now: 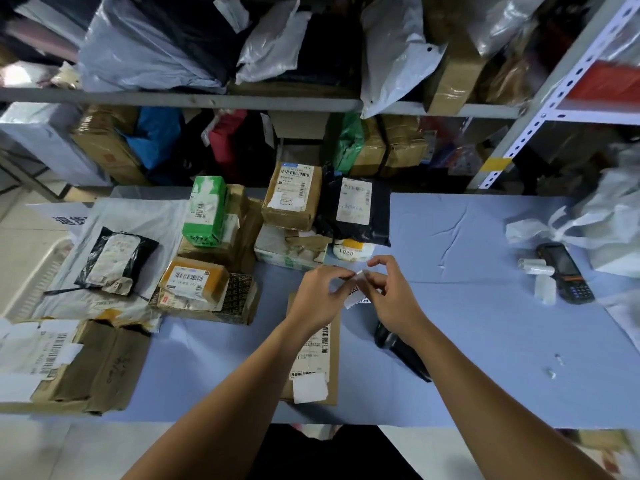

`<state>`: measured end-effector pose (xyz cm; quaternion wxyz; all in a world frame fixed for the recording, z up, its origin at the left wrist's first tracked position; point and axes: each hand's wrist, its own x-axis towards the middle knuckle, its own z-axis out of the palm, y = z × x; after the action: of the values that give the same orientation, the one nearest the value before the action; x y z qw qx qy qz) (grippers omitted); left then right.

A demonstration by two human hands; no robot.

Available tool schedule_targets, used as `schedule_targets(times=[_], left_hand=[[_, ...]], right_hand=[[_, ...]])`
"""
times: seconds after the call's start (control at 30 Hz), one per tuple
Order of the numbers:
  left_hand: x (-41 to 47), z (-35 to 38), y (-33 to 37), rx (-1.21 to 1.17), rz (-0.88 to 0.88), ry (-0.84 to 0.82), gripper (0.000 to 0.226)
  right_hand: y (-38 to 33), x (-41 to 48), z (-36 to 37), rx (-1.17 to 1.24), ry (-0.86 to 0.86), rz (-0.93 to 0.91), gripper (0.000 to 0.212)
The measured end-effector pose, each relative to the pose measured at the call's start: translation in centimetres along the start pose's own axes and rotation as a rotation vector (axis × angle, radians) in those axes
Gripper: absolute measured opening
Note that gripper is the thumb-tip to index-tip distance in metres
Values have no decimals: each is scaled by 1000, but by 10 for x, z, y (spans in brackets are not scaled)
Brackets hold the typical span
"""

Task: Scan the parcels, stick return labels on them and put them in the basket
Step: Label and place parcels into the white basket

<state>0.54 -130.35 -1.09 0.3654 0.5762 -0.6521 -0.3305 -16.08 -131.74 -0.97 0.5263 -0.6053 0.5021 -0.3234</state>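
Head view. My left hand and right hand both pinch one small white return label at the fingertips, held above the flat brown parcel. The parcel lies on the blue table. A black scanner lies just right of the parcel, under my right wrist.

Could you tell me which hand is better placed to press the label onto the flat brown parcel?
Probably the left hand: both pinch the label, but it hangs over the parcel, while the right hand is off its edge.
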Motion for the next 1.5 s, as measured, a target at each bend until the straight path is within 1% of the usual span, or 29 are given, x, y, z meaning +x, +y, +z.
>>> schedule_targets(times=[0.03, 0.23, 0.33, 0.4, 0.53, 0.77, 0.83, 0.93, 1.0, 1.07, 1.17, 1.23, 1.27, 1.3, 1.33, 1.37, 1.4, 1.5], left_hand=[[-1, 0, 0, -23, -17, -1, 7], [-2, -3, 0, -119, -176, -25, 16], [-2, -4, -1, -88, -233, -33, 17], [-3, -3, -1, -106, -228, -45, 14], [-2, -4, 0, -112, -134, -78, 11], [1, -5, 4, -144, -167, -64, 24], [1, -3, 4, -198, -233, -22, 24], [0, 0, 4, -325, -397, 154, 22], [1, -1, 4, -322, -438, 253, 30], [3, -5, 6, -268, -432, 317, 35], [3, -14, 12, -189, -446, 427, 21], [-1, -22, 15, -30, -404, 494, 16], [-4, -26, 16, 60, -346, 514, 14], [-7, -29, 19, 161, -278, 519, 12], [-11, -31, 21, 275, -205, 510, 11], [-15, -33, 23, 391, -132, 498, 11], [-19, -33, 24, 500, -57, 488, 11], [-33, -32, 24, 714, 212, 460, 7]], right_hand=[[-1, -1, 0, -10, 1, -6, 20], [-4, -4, 2, -60, -1, -18, 16], [-6, -6, 3, -94, -4, -12, 17], [-6, -6, 3, -111, -18, -23, 19], [-9, -6, 2, -165, -63, -52, 23], [-10, -4, 0, -152, -81, -27, 25], [-10, -4, 0, -140, -80, -26, 24], [-7, -3, -2, -139, -83, 30, 23], [-2, -2, -5, -132, -53, 102, 22], [6, 0, -11, -132, 12, 165, 24], [17, 3, -22, -170, 198, 315, 27], [19, 4, -27, -272, 324, 433, 33], [17, 4, -27, -370, 366, 450, 37], [13, 3, -24, -438, 400, 426, 40], [6, 3, -18, -442, 418, 372, 39], [-5, 2, -10, -372, 401, 313, 34], [-17, 1, 0, -228, 345, 285, 31], [-51, -1, 31, 246, 109, 385, 34]])
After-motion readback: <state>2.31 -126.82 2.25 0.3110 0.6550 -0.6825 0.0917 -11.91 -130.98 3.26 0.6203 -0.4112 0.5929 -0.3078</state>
